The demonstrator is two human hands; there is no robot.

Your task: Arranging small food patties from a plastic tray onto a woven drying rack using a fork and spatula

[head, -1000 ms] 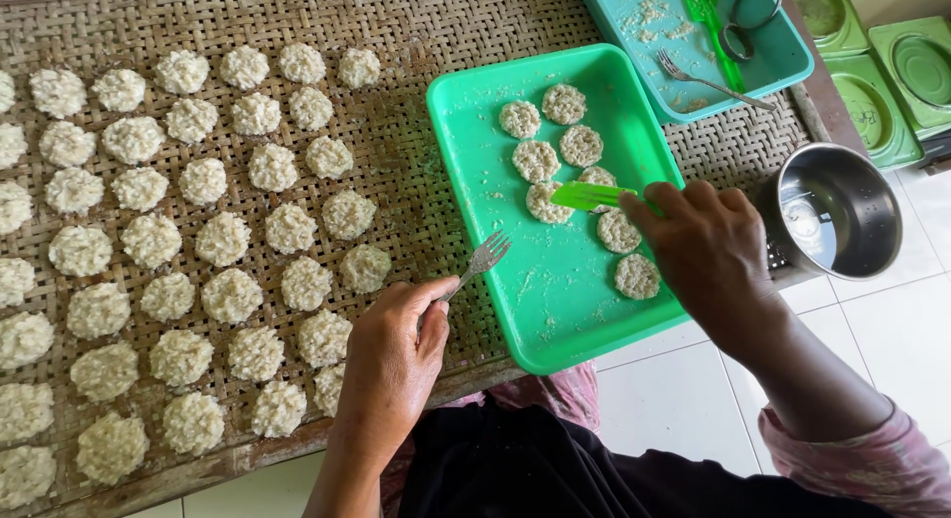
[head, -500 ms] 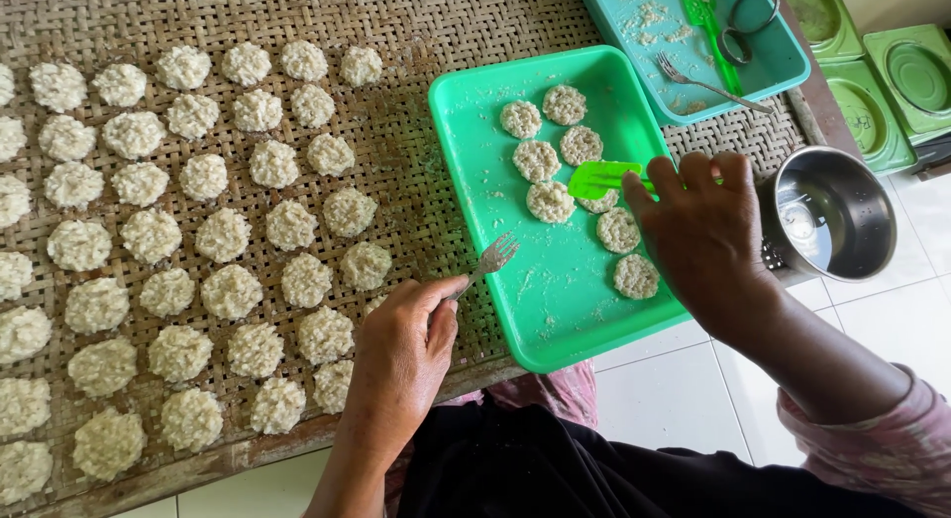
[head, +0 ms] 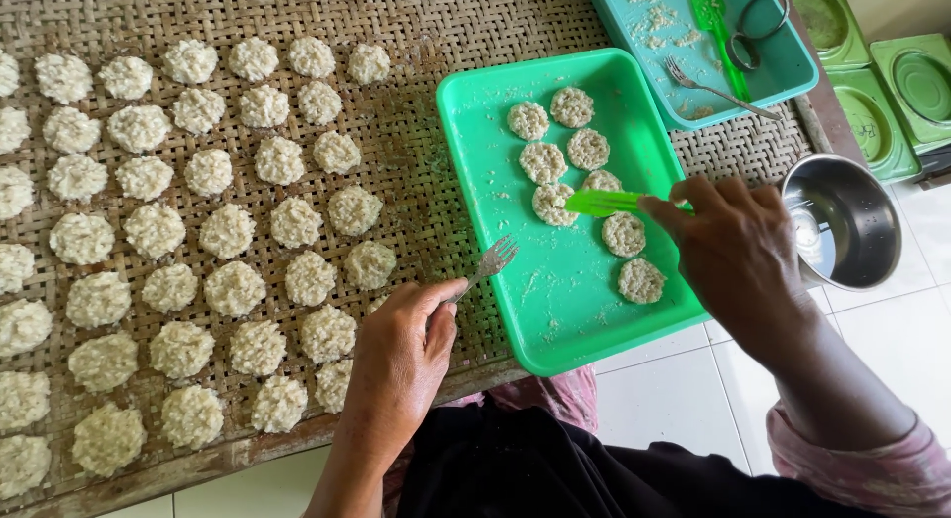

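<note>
A: Quick, which step is this?

B: Lifting patties off the green tray (head: 475, 132) at frame center. My right hand (head: 738, 251) at center right is pinched shut on a green spatula (head: 606, 202), blade flat and pointing left, tip touching a rice patty (head: 551, 203) in the middle of the tray cluster. I judge I'm sliding under that one

A: Left?

B: My left hand (head: 401, 355), lower center, fingers closed round the handle of a metal fork (head: 487, 264). Tines point up-right, just beside the tray's left rim, over the woven mat (head: 416, 152). Not touching any patty that I can see

A: Where do the patties sit?

B: Eight or so on the tray, upper-middle to right part. Rows of them cover the mat across the whole left half of the frame, well apart from the spatula

A: Next move needs what?

B: My guess: keep the blade low and level so the patty doesn't crumble, bring the fork in to steady or push it off. Patties look loose and grainy, so a tilt could break one

A: Anything else around?

B: Teal tray (head: 792, 77) upper right with a second fork, crumbs and a ring; steel bowl (head: 842, 221) at right edge just beyond my right hand; green lids in the top right corner
</note>
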